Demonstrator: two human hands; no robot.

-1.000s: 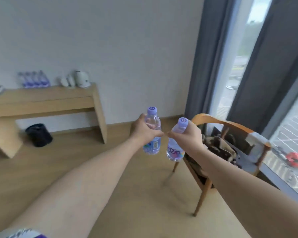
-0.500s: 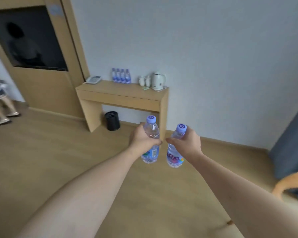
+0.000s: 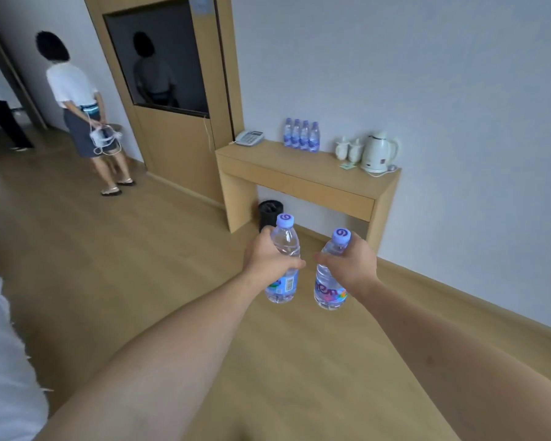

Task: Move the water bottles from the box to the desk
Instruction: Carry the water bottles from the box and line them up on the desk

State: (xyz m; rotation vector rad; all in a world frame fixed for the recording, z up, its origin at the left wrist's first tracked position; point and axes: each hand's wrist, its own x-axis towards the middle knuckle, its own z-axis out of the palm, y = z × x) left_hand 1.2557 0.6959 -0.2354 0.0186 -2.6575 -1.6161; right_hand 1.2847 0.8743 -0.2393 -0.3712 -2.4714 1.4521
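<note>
Two bottles in transit toward the desk (image 3: 299, 173). Left bottle (image 3: 283, 265) is gripped around its middle by the left hand (image 3: 269, 257); right bottle (image 3: 330, 275) is gripped near its shoulder by the right hand (image 3: 352, 262). Both are upright, side by side, held in the air in front of the desk and well apart from it. Four bottles (image 3: 302, 136) already stand at the desk's back edge, between phone (image 3: 249, 137) and kettle (image 3: 377, 152). The box is out of view, so the number left cannot be told.
</note>
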